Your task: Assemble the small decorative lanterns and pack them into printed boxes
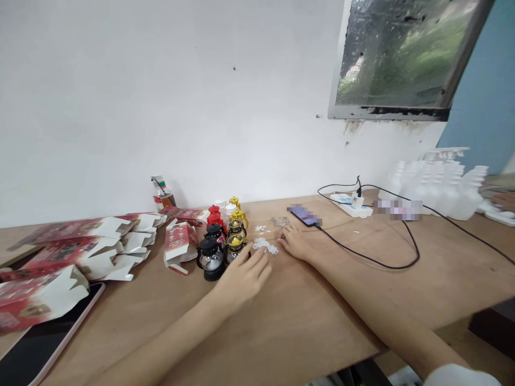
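My left hand (244, 276) is over the table beside a group of small lanterns, its fingers stretched loosely forward and apart. Closest to it stand a black lantern (211, 260) and a gold lantern (235, 242); red lanterns (214, 216) and white lanterns (230, 209) stand behind them. Ahead of the fingers lies a small pile of white plastic pieces (265, 245). My right hand (295, 244) rests on the table just right of that pile, fingers spread and slightly bent. Near its fingertips lie small metal rings or hooks (279, 221). Nothing can be seen held in either hand.
Flattened red and white boxes (92, 244) overlap at left, partly over a tablet (56, 332). One box (181, 244) stands open. A bottle (163, 195) is by the wall. At right are a cabled phone (304, 215), a power strip (350, 205) and white bottles (438, 185).
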Action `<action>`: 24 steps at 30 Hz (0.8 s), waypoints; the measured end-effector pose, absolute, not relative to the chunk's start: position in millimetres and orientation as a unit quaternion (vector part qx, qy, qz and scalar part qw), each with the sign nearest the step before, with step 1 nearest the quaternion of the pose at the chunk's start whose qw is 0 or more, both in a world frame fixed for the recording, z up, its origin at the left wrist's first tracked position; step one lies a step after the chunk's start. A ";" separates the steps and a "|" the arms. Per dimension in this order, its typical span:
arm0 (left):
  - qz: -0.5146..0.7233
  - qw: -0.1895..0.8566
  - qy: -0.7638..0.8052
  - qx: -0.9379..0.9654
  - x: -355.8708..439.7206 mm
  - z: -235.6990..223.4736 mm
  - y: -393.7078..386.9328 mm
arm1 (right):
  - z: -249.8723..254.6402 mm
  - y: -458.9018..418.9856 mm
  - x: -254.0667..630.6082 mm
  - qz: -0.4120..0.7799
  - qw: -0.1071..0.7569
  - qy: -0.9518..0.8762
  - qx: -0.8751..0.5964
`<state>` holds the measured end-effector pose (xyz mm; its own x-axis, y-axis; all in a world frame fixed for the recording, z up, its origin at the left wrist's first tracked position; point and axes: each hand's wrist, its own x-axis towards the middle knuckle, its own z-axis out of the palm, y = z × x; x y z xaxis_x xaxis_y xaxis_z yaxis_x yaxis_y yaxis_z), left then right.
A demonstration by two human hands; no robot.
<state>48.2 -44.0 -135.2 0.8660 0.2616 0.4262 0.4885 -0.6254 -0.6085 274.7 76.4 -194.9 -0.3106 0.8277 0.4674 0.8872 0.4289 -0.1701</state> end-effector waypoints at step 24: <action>-0.066 0.434 -0.267 -0.858 31.3 -91.7 -26.5 | -190.2 56.2 271.1 -0.329 0.462 -0.694 -0.443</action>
<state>31.3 -26.5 -91.7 0.8485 0.4014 0.3449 0.5157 -0.4812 -0.7088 271.1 56.2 -190.2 -0.1795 0.3111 0.9333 0.9196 0.3901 0.0469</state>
